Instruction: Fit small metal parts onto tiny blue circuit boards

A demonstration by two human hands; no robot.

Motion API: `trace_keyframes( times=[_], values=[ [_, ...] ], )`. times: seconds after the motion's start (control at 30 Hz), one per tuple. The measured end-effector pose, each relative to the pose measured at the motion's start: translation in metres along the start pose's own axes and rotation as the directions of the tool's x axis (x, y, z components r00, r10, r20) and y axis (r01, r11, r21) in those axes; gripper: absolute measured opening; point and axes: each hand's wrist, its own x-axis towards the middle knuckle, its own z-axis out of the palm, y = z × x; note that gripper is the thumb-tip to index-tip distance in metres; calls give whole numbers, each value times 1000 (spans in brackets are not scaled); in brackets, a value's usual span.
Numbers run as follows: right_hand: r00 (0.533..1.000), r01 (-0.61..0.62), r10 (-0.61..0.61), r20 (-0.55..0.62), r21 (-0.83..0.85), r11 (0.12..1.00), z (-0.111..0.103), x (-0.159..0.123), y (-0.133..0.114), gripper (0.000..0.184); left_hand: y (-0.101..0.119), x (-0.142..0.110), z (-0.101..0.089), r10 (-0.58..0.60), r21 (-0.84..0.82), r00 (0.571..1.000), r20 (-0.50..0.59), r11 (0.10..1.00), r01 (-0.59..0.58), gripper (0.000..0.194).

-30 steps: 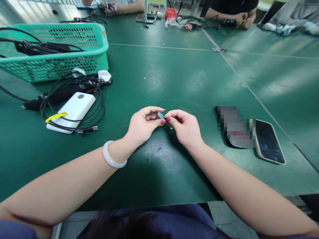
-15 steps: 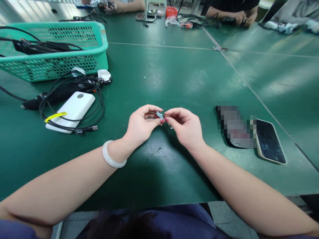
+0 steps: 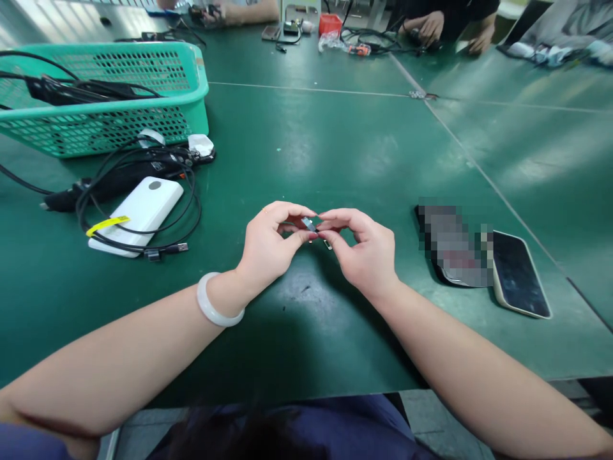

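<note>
My left hand (image 3: 269,241) and my right hand (image 3: 368,250) meet fingertip to fingertip above the green table (image 3: 297,345). Between them is a small silver-grey piece (image 3: 308,223), gripped by the thumb and fingers of both hands. Its kind is too small to make out, and the fingertips cover part of it. A tiny shiny metal bit (image 3: 328,245) shows just under the right fingertips; whether it belongs to the same piece I cannot tell. A white bangle (image 3: 209,300) circles my left wrist.
At left stand a green basket (image 3: 196,108) of black cables, a white power bank (image 3: 143,207) and a looped black cable (image 3: 198,207). A phone (image 3: 521,275) lies at right beside a blurred dark item (image 3: 454,249). Co-workers' hands (image 3: 431,29) and a red box (image 3: 329,24) are across the table.
My hands stay nearly in place, with only slight finger shifts around the small piece. Across the table, a co-worker's hands have moved apart.
</note>
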Motion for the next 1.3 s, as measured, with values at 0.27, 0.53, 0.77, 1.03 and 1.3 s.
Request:
trace_keyframes(
  times=[0.27, 0.53, 0.77, 1.03, 1.3],
  values=[
    [993, 113, -114, -1, -158, 981, -3, 0, -7, 19, 2, -1, -2, 85, 96, 996, -4, 992, -85, 22],
    [1000, -13, 10, -26, -103, 995, -3, -2, -9, 19, 3, -1, 3, -191, -276, 980, 49, 941, 198, 24],
    [996, 89, -86, 24, -186, 978, 1, -1, -6, 30, 1, 1, 7, -385, -502, 916, 113, 773, 387, 31],
    [995, 40, -31, 98, -97, 994, 1, 3, 6, 47, -2, 7, 1, -558, -604, 829, 36, 649, 463, 33],
    [961, 91, 4, 277, -332, 939, 17, 15, 33, 22, -3, 10, -1, -582, -597, 812, -47, 668, 444, 26]
  ],
)
